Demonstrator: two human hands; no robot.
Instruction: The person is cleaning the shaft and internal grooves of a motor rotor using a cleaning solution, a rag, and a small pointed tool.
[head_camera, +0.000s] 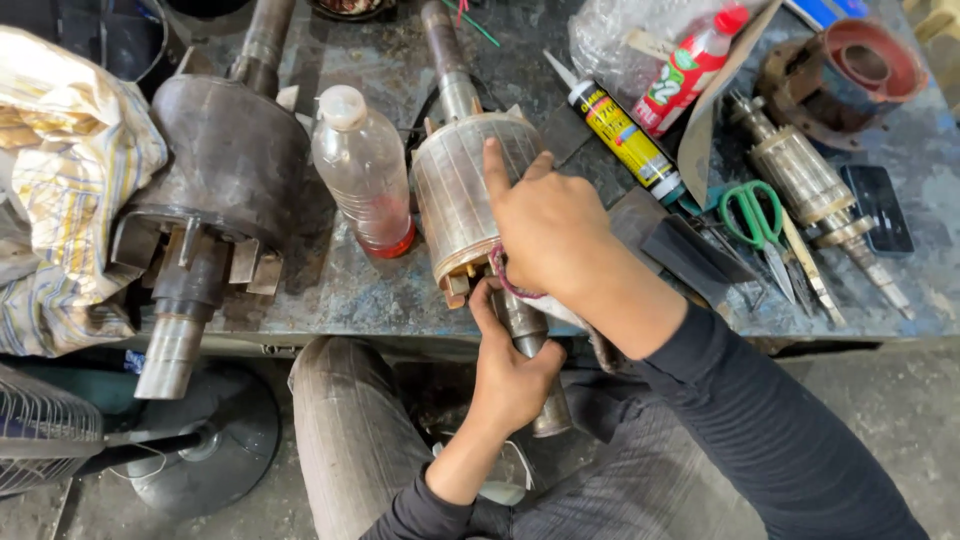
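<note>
Left hand (512, 375) clamped round steel shaft (530, 345) of motor rotor (462, 195) overhanging bench (330, 290) edge, right hand (548, 225) pressed on drum, forefinger out; judged heavy, rigid, slick-sided, best gripped by shaft.

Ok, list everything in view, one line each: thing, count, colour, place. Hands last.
Workbench: one, blue-grey, worn, across the frame.
Rotor: one, silvery, bench centre, shaft over the edge.
Big rotor: one, dark, bench left.
Small rotor: one, brassy, bench right.
Plastic bottle: one, clear with red liquid at the bottom, between the two left rotors.
Sealant tube: one, yellow and black, right of centre.
Glue bottle: one, white, red cap, top right.
Scissors: one, green handles, right.
Phone: one, black, far right.
Cloth: one, striped yellow, left edge.
Fan: one, dark, floor at lower left.
Left hand: grips the rotor's shaft.
Right hand: on the rotor body, forefinger raised.
</note>
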